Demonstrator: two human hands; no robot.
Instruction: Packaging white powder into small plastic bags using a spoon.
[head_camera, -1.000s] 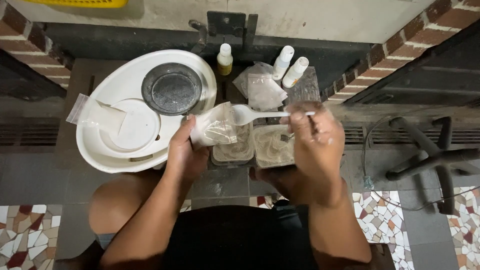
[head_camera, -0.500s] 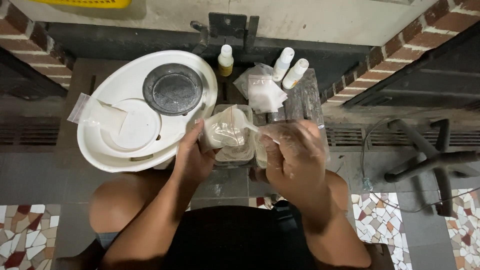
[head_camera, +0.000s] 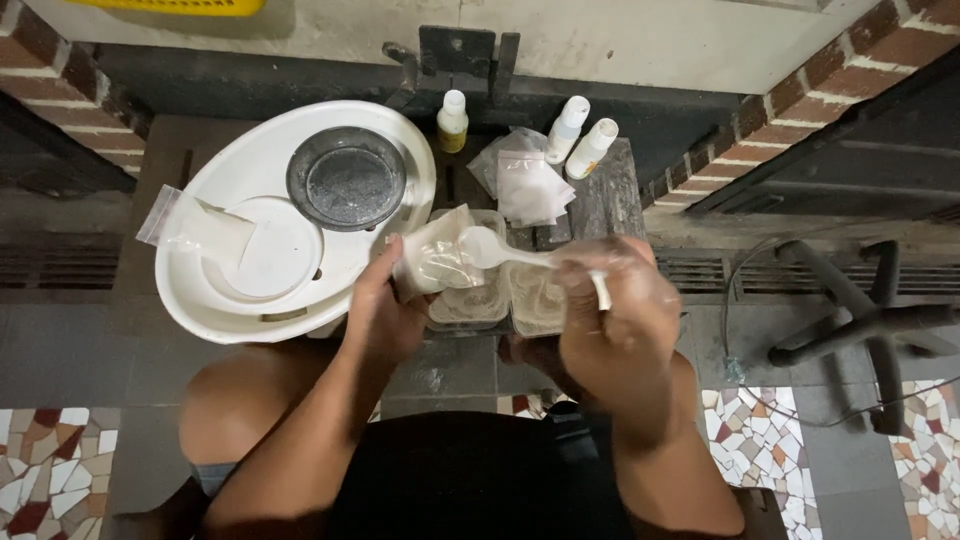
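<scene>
Our left hand (head_camera: 385, 310) grips a small clear plastic bag (head_camera: 432, 262), soft and crinkled, with pale powder inside, its mouth turned toward our right hand. Our right hand (head_camera: 615, 310) is closed around the handle of a white plastic spoon (head_camera: 505, 255), whose smooth bowl lies at the bag's opening; we cannot tell whether it carries powder. A thin clear film seems to cover this hand, though it is too blurred to be sure.

Just beneath and between both hands sit two clear rectangular tubs (head_camera: 500, 300) side by side, touching, each holding a pale grainy mass.

Left of our left hand rests a wide white oval basin (head_camera: 200, 315) of smooth plastic, with a round white lid (head_camera: 265, 250), a dark round dish (head_camera: 346, 178) dusted grey, and another flat clear bag (head_camera: 190, 225) lying in it.

Beyond our hands lies a loose heap of small clear bags (head_camera: 530, 185) on a rough dark slab (head_camera: 610, 205). Farther still stand three small bottles: one yellowish (head_camera: 452, 122) and two slim white ones (head_camera: 580, 140), near a brick-edged wall (head_camera: 900, 40).
</scene>
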